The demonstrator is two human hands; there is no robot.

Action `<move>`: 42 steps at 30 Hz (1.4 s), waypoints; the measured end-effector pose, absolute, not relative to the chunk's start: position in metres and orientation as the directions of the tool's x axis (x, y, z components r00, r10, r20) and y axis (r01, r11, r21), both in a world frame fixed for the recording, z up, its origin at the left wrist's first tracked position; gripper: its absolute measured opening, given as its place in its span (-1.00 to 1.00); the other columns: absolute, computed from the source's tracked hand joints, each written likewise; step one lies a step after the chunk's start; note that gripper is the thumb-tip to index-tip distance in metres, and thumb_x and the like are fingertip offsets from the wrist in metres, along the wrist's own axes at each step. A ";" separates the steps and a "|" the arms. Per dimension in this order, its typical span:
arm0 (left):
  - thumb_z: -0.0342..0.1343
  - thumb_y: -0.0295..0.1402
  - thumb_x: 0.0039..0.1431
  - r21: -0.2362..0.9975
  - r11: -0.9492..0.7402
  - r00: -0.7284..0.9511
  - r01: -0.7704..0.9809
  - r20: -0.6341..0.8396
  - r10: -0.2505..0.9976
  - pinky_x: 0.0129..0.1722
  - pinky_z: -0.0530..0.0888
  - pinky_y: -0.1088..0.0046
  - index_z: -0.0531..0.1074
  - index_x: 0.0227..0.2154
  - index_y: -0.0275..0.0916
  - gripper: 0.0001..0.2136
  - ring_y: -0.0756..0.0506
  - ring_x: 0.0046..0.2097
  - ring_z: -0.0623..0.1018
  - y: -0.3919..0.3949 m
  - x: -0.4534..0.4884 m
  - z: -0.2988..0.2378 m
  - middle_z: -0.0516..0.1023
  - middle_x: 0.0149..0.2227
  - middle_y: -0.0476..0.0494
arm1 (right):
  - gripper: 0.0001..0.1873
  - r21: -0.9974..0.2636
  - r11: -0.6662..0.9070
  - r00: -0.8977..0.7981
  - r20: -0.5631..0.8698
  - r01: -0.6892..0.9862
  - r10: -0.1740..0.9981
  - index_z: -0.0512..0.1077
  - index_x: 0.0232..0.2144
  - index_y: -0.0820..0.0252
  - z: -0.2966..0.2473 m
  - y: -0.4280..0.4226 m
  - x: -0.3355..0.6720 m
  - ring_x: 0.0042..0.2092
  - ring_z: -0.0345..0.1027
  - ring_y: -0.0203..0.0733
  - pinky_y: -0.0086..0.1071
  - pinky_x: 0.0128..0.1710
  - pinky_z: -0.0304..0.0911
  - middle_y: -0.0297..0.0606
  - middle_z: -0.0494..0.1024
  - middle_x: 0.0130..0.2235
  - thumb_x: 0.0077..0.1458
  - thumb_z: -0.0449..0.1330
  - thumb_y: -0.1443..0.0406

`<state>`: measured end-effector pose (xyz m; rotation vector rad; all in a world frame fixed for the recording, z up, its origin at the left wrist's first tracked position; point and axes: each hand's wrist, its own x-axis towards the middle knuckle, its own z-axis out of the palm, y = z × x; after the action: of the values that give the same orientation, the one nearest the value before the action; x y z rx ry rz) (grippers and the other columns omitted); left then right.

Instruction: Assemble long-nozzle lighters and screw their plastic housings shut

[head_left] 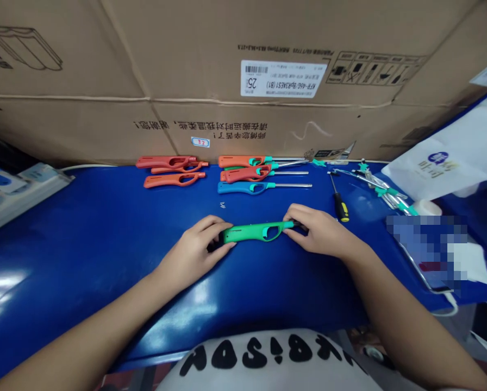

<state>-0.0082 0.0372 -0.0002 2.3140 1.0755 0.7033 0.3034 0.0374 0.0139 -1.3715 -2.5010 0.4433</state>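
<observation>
A green utility lighter (247, 232) with a teal trigger lies level between my two hands, low over the blue table. My left hand (200, 244) pinches the butt of its handle. At the other end my right hand (319, 228) grips by the teal collar, and its fingers cover most of the nozzle. Beyond them are a blue lighter (239, 187) with a metal nozzle, a red lighter (243, 174) and an orange lighter (237, 161). Tiny screws (222, 205) lie just past the green lighter.
Orange handle shells (170, 180) lie at the back left. A black-and-yellow screwdriver (340, 206) and several metal nozzles with teal parts (384, 190) lie to the right. A phone (423, 260), a white bag (435, 152) and a power strip (19, 190) edge the table (84, 260). Cardboard (186, 65) stands behind.
</observation>
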 end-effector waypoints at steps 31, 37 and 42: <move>0.14 -0.31 0.31 0.577 -0.552 0.594 0.602 0.139 0.792 -0.23 0.56 0.36 0.48 -0.01 -0.20 -0.76 -0.12 -0.20 0.57 0.032 -0.007 0.005 0.51 -0.07 -0.18 | -0.76 -0.421 -0.062 0.286 0.492 0.905 0.822 0.51 -0.23 0.15 0.046 0.042 0.360 -0.30 0.45 -0.02 -0.16 -0.29 0.37 -0.10 0.60 -0.25 0.13 0.20 0.14; 0.20 -0.37 0.27 0.587 -0.540 0.597 0.603 0.116 0.794 -0.21 0.56 0.34 0.48 -0.01 -0.21 -0.76 -0.11 -0.20 0.56 0.028 -0.007 0.005 0.51 -0.09 -0.17 | -0.83 -0.601 0.236 0.098 0.469 0.763 0.877 0.55 -0.28 0.09 0.072 0.033 0.277 -0.44 0.38 -0.21 -0.32 -0.48 0.31 -0.24 0.59 -0.32 0.15 0.26 0.15; 0.19 -0.36 0.28 0.569 -0.548 0.607 0.614 0.104 0.788 -0.06 0.56 0.23 0.46 0.01 -0.22 -0.74 -0.18 -0.08 0.55 0.025 -0.006 0.006 0.50 -0.07 -0.20 | -0.82 -0.670 0.382 -0.017 0.483 0.636 0.876 0.54 -0.25 0.09 0.040 0.037 0.234 -0.29 0.48 -0.13 -0.30 -0.40 0.41 -0.19 0.60 -0.22 0.21 0.22 0.14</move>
<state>-0.0062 0.0250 0.0058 2.3503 1.1093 0.4826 0.2337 0.0370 0.0402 -1.3357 -1.7337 0.3310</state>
